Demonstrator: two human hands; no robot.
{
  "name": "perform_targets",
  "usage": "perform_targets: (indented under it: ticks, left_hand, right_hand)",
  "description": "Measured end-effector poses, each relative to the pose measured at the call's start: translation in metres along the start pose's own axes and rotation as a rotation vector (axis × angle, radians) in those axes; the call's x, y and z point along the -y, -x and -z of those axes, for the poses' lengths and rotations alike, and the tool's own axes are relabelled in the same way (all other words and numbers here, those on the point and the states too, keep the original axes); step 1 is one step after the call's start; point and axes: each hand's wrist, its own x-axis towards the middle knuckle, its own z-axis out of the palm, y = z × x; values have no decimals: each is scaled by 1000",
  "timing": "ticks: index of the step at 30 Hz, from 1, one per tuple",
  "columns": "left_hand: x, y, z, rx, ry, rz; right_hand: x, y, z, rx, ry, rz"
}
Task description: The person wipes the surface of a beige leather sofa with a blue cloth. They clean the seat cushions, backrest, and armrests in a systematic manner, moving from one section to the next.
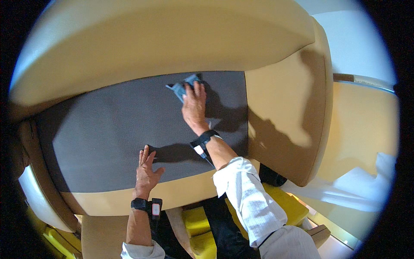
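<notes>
A sofa frame with tan upholstery has a dark grey fabric seat deck point(106, 129) before me. My right hand point(195, 105) presses a folded blue-grey cloth point(179, 90) onto the deck near its back edge, with the fingers over the cloth. Lower and to the left, my left hand point(147, 173) rests on the deck near the front edge, fingers spread and nothing in it. Both wrists wear black straps with small devices.
The tan backrest point(168, 35) curves along the far side, and a padded armrest point(284, 113) stands at the right. At the left is another armrest point(48, 194). Yellow objects point(197, 223) lie below the front edge, around my legs. White sheeting point(359, 181) is at the right.
</notes>
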Motion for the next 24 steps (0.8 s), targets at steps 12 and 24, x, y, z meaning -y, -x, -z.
perform_targets:
  ticks: [12, 24]
  left_hand:
    - [1, -2, -4, 18, 22, -1]
    - [8, 5, -20, -86, -4, -63]
  right_hand:
    - [-20, 65, 63, 341, 52, 165]
    - [31, 105, 11, 352, -146, 331]
